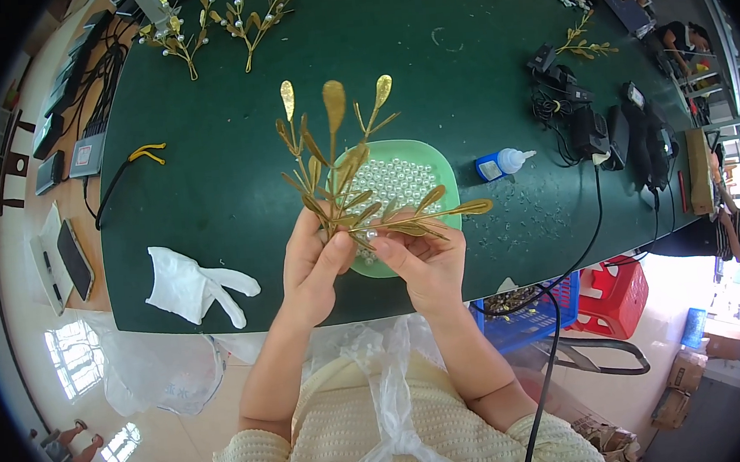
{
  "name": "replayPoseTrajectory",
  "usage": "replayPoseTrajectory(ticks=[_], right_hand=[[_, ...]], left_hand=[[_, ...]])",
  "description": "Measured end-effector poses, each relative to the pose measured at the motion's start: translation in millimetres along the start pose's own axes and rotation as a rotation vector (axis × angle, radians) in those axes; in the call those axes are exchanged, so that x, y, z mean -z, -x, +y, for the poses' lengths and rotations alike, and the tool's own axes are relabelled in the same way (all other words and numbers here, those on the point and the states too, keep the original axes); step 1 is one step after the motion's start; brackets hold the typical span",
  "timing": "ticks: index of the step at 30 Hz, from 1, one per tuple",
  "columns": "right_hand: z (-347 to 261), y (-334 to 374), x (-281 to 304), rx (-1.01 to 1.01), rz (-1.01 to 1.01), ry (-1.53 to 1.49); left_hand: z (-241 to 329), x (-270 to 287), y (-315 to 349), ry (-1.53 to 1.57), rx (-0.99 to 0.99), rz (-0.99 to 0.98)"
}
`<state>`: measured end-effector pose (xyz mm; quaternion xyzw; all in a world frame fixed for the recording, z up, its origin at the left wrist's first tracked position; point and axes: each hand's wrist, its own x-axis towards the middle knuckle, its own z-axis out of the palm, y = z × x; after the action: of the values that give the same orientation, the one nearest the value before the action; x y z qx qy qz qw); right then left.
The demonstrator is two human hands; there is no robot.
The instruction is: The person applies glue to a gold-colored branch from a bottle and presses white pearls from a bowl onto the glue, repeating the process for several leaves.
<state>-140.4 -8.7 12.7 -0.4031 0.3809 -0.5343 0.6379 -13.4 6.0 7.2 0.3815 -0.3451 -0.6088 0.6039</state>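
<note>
My left hand (pixel 318 265) pinches the lower stem of a gold leafy branch (pixel 335 105) whose flat oval leaves fan out upward and to the right. Close beside it, my right hand (pixel 422 266) is closed on the same branch, its thumb and fingers at a side sprig. Both hands are over the near part of a pale green tray (pixel 445 169) filled with white pearl beads (pixel 392 175). Whether a bead sits between my fingertips is too small to tell. Right of the tray, a blue glue bottle (pixel 501 164) with a white nozzle lies on its side.
Finished-looking branches with pearls (pixel 251 23) lie on the green table (pixel 208 157) at the far left. A white glove (pixel 192 284) rests near the front edge. Black adapters and cables (pixel 588 127) crowd the right side. A blue basket (pixel 529 314) and red stool (pixel 614 299) stand below.
</note>
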Motion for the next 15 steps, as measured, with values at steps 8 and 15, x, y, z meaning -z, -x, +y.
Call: replayPoseTrajectory(ticks=[8,15], right_hand=[[6.9,-1.5,2.1,0.076,-0.039,0.115],[8.6,-0.3,2.3,0.086,-0.026,0.144]], left_hand=[[-4.4,7.0,-2.1,0.054,0.014,-0.025],[-2.6,5.2,-0.4,0.064,0.027,-0.008]])
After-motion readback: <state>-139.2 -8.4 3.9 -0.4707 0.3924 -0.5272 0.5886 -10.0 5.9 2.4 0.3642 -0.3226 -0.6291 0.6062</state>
